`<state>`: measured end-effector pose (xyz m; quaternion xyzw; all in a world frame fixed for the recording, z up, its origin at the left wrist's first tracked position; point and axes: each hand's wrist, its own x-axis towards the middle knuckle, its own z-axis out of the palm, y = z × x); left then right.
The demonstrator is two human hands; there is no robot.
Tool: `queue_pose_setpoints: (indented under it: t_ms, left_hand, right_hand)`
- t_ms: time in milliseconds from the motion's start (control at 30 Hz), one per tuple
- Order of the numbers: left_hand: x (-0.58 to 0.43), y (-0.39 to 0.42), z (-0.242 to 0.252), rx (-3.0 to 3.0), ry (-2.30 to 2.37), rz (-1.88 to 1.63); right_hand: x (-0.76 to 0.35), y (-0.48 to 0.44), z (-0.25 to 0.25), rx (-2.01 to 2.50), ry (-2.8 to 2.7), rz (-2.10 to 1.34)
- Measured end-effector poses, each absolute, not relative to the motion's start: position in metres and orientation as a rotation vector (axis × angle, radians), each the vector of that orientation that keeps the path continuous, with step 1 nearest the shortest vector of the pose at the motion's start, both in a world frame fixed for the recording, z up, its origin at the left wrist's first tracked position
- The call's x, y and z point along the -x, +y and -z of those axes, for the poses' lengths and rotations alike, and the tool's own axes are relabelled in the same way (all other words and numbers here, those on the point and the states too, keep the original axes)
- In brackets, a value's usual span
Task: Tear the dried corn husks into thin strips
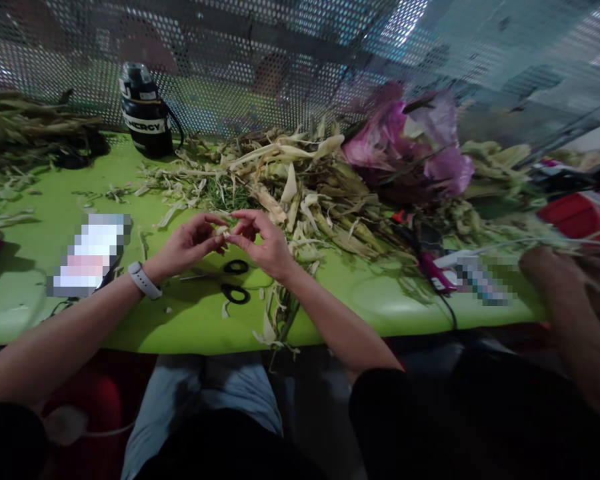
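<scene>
Black fabric clothing (220,450) and faded blue denim trousers (220,387) show nearest, below a glossy lime-green tabletop (380,310). Over it, the bare left hand (195,240) and bare right hand (263,245) come together at the fingertips, pinching a small pale cream piece (223,232). Black-handled metal scissors (236,294) lie just nearer; a loose heap of dry yellowish-green husks (290,183) spreads beyond.
</scene>
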<state>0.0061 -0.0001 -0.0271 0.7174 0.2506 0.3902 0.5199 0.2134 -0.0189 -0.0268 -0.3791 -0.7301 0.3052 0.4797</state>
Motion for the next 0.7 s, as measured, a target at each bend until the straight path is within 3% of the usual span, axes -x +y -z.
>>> queue_pose_setpoints:
  t_ms: [200, 467, 700]
  left_hand:
    - [-0.008, -0.005, 0.026, -1.857, 0.698, -0.949]
    - [-0.008, -0.003, 0.026, -1.646, 0.570, -0.966]
    - [-0.006, 0.000, 0.020, -1.588, 0.532, -0.939]
  right_hand:
    - [-0.209, -0.016, 0.034, 1.004, -1.709, -0.777]
    - [-0.210, -0.019, 0.024, 1.052, -1.752, -0.321]
    - [-0.221, -0.013, 0.018, 1.024, -1.895, -0.589]
